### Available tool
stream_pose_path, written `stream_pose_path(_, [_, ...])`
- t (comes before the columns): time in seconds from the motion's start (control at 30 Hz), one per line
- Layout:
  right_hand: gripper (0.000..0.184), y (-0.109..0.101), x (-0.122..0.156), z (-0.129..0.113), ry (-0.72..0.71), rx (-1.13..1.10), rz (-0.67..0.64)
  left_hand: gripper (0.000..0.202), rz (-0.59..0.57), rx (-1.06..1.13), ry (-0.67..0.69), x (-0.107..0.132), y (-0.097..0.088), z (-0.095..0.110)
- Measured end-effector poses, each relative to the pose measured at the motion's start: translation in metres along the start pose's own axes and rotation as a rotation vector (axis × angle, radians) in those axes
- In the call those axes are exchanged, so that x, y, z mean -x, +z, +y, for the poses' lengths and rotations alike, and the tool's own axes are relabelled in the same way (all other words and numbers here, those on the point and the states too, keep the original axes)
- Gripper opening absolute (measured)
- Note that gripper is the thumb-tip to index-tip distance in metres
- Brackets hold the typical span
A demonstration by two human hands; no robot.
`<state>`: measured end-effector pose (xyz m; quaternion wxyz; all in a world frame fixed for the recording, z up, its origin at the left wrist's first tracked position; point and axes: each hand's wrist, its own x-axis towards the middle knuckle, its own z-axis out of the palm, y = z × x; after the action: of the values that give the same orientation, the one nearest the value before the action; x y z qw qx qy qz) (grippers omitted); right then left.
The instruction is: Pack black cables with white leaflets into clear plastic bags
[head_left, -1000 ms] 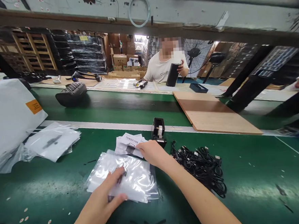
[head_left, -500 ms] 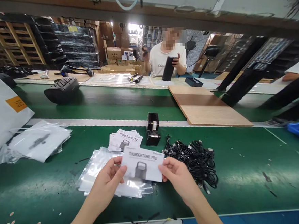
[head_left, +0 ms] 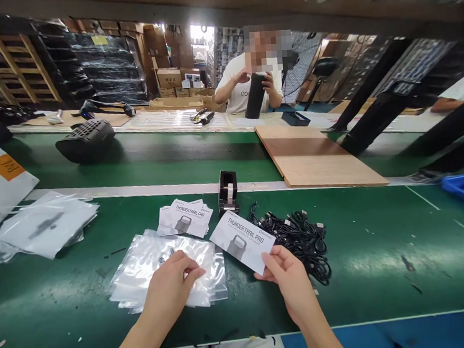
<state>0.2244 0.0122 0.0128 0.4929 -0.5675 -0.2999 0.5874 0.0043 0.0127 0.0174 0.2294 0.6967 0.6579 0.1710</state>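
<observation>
My right hand (head_left: 287, 276) pinches a printed leaflet (head_left: 242, 242) by its lower right corner. The leaflet reads "THUNDERTRAIL PRO" above a picture of a speaker; it tilts down to the right. My left hand (head_left: 174, 281) is over a stack of clear plastic bags (head_left: 139, 265), its fingers curled and the thumb close to the fingertips. Whether a bag is between them I cannot make out. More leaflets (head_left: 185, 217) of the same print lie fanned behind the bags. A heap of black cables (head_left: 300, 243) sits beyond and right of my right hand.
Behind the leaflets stands a black tape dispenser (head_left: 228, 193). A wooden board (head_left: 318, 154) lies at the back right, a dark speaker shell (head_left: 86, 140) at the back left. More bags (head_left: 50, 224) lie on the left, a blue tray (head_left: 463, 187) far right. Across the bench, a person (head_left: 257, 79) holds a black cylinder.
My left hand has let go of the leaflet and is lower, over the bags. In my right hand the leaflet has turned clockwise. The person opposite now has both hands at the cylinder.
</observation>
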Motion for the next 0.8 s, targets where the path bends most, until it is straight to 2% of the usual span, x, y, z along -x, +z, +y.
stream_pose_path(0.1, [0.032,0.000,0.004,0.001,-0.026,0.067,-0.042,0.029,0.002,-0.004,0.036,0.003,-0.001,-0.001])
stream_pose_path(0.23, [0.032,-0.002,0.017,0.013,-0.055,0.148,-0.026,0.032,-0.019,0.000,0.069,0.008,-0.001,-0.003])
stream_pose_path(0.4, [0.035,0.002,0.031,0.026,-0.018,0.242,-0.029,0.033,-0.037,-0.015,0.064,0.012,-0.002,-0.002])
stream_pose_path(0.53, [0.038,0.003,0.042,0.031,-0.012,0.283,0.000,0.026,0.045,-0.009,0.064,0.016,0.002,-0.004])
stream_pose_path(0.67, [0.040,-0.001,0.049,0.032,0.089,0.253,-0.118,0.020,0.106,-0.013,0.067,0.019,0.009,-0.010])
stream_pose_path(0.8, [0.041,0.000,0.040,0.028,0.188,0.252,-0.179,0.017,0.083,-0.044,0.158,0.020,0.015,-0.015])
